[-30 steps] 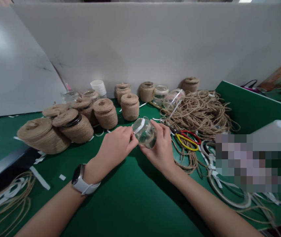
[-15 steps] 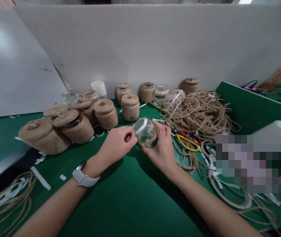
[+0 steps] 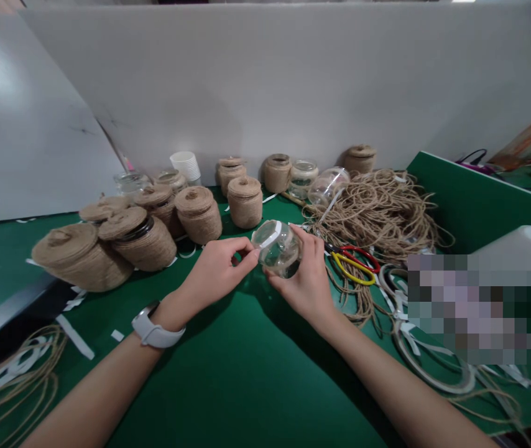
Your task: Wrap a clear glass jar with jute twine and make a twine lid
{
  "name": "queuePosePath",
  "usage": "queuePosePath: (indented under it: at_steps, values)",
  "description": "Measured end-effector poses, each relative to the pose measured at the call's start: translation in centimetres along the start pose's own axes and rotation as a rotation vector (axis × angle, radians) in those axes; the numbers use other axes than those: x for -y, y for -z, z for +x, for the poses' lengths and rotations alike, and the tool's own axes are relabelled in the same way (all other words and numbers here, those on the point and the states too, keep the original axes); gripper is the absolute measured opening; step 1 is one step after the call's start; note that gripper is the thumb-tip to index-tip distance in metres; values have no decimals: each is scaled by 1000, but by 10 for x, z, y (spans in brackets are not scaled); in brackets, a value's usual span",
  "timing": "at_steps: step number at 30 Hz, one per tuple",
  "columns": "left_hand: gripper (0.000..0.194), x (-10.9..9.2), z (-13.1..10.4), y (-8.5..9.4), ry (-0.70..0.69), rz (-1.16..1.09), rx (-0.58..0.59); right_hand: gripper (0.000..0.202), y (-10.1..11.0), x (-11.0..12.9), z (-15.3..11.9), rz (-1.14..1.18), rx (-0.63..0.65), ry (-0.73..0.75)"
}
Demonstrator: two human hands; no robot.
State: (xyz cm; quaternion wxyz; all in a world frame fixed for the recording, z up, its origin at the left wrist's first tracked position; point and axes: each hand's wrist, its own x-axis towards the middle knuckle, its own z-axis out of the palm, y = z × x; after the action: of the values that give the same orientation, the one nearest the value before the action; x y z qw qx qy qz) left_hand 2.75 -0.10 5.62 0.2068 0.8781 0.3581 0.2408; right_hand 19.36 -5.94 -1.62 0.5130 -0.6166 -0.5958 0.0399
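My right hand [image 3: 306, 274] grips a clear glass jar [image 3: 277, 254], which is tilted above the green table [image 3: 228, 386]. A white strip of tape [image 3: 271, 235] lies along the jar's side near its left end. My left hand [image 3: 219, 267], with a watch on its wrist, is closed in a pinch at the left end of that strip. Its fingertips touch the jar, and they partly hide the strip's end. Just right of my right hand lie scissors [image 3: 356, 267] with red and yellow handles.
Twine-wrapped jars [image 3: 199, 214] with lids stand at the left and back. A heap of loose twine [image 3: 382, 214] lies at the right, beside more glass jars [image 3: 328, 186]. Tape rolls [image 3: 433, 373] lie right front. A green partition [image 3: 489, 211] edges the right side.
The white strip shows longer along the jar, which has turned slightly. My left fingers have shifted a little at its left end. My right hand keeps its grip.
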Motion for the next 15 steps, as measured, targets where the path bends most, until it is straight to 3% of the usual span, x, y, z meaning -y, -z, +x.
queuePosePath:
  at_steps: [8, 12, 15]
  values:
    - [23, 1, 0, 0, -43, 48, -35, 80, 1, 0, 0, -3, 5, 11]
    - [12, -4, -5, -3, -122, 282, -132, 80, 0, 2, -2, -40, -14, 18]
    - [10, -10, -9, -6, -96, 467, -156, 80, 0, 4, -4, -105, -23, 41]
